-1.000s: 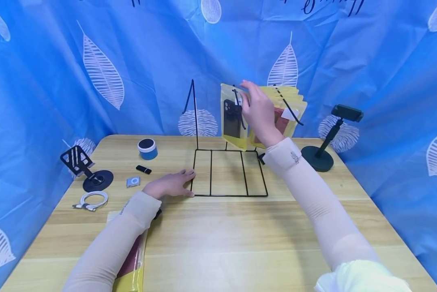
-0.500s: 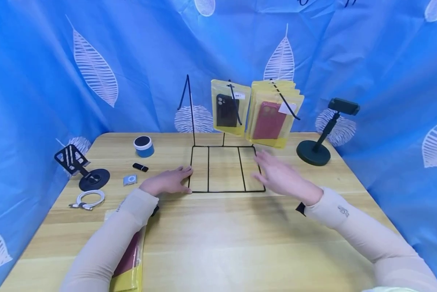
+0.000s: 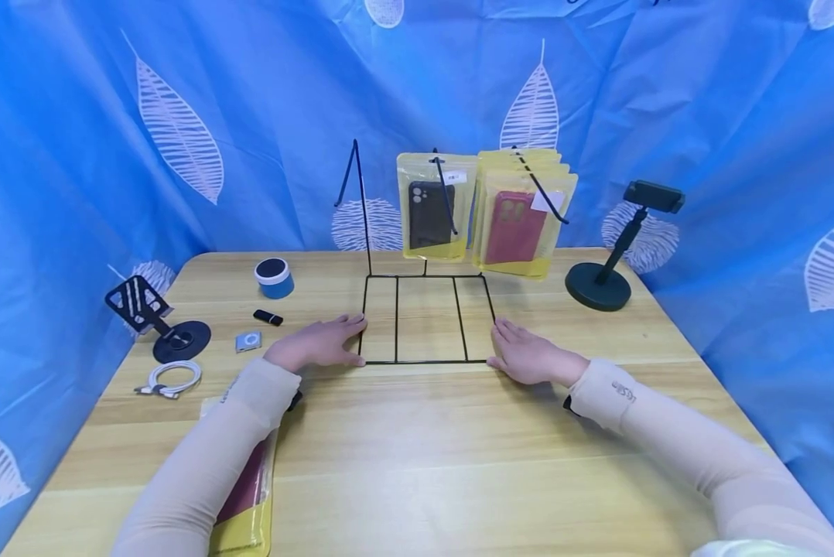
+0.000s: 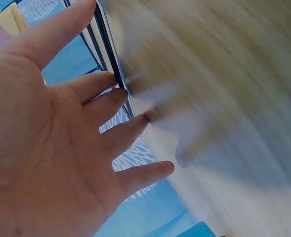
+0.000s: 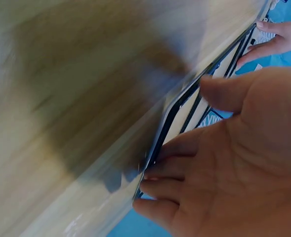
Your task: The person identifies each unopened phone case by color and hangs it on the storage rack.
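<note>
A black wire display rack (image 3: 427, 362) stands on the table. My left hand (image 3: 319, 343) touches the left side of its base with fingers spread. On the opposite side, my right hand (image 3: 531, 356) rests against the base's right front corner. Both wrist views show the palms, with extended fingertips at the black wire and nothing gripped. A black phone case (image 3: 431, 215) in a clear-and-yellow pouch hangs on the middle hook. Several similar pouches hang on the right hook, a red phone case (image 3: 514, 228) in front. The left hook (image 3: 347, 174) bears nothing.
Another yellow pouch (image 3: 246, 514) lies partly under my left forearm. Left of the rack are a blue round speaker (image 3: 274, 280), black stick (image 3: 268, 317), small square player (image 3: 248, 341), white cable (image 3: 173, 379) and black stand (image 3: 180, 340). A dark phone stand (image 3: 601, 282) is at right.
My right hand has let go of the black phone case's pouch at the middle hook and come down to the base's right side. My left hand stays at the left side.
</note>
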Tool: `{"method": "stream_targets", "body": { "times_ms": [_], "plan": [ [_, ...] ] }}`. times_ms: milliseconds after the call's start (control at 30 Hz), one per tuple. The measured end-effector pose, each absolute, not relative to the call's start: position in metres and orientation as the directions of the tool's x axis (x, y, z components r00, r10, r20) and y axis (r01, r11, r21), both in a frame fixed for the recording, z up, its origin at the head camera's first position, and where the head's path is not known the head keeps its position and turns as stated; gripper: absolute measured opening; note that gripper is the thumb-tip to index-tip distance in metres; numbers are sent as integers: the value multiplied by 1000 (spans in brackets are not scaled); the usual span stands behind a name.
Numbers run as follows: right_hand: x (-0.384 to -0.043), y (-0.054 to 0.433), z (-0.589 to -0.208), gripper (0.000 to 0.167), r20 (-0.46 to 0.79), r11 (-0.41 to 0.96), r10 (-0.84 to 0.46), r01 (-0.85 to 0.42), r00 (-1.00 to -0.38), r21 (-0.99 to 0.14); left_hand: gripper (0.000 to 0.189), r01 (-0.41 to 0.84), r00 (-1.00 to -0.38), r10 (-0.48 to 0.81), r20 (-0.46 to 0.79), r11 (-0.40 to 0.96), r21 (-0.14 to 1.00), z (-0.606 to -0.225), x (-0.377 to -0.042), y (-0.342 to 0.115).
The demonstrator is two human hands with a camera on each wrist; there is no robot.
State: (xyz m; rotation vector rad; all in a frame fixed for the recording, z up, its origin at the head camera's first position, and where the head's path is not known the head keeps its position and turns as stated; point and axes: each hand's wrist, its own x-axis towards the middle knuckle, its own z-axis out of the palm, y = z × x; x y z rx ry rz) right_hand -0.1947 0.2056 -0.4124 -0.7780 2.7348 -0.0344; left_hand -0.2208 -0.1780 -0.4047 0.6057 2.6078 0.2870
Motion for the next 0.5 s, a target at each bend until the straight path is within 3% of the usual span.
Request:
{"method": "stream_targets", "body": {
  "times_ms": [233, 333, 500],
  "plan": [
    [-192, 201, -412, 63, -250, 855, -506, -518, -826, -21, 83, 450, -825, 497, -269, 866, 220, -402, -209, -192],
    [-192, 201, -412, 62, -248, 857, -501, -514, -829, -13, 76, 412, -853, 457, -253, 886, 212, -388, -195, -208],
    [-193, 199, -413, 63, -255, 864, -493, -504, -832, -24, 49, 298, -881, 355, -313, 930, 217, -365, -162, -248]
  ]
}}
